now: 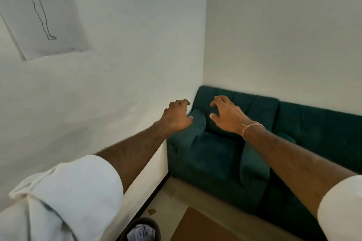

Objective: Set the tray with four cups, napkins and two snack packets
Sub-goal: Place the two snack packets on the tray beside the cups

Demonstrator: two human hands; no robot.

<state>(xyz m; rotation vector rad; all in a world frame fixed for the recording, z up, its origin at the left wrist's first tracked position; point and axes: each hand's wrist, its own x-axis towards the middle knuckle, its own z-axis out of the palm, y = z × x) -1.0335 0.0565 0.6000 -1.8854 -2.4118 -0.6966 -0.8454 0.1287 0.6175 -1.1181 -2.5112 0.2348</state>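
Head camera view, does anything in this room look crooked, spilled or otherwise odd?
The white paper sheet with a line-drawn figure appears tilted on the white wall, though the camera's own tilt may add to that. Both hands, left and right, reach forward empty over the dark green velvet sofa. No tray, cups or packets show.

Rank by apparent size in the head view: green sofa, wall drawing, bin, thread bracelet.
1. Dark green velvet sofa
2. White paper figure drawing
3. Dark round bin, cut off by the frame
4. Thin pink thread bracelet

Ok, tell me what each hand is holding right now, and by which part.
Nothing is held. The left hand and the right hand are both stretched out empty in the air, fingers curled and spread, in front of the green sofa.
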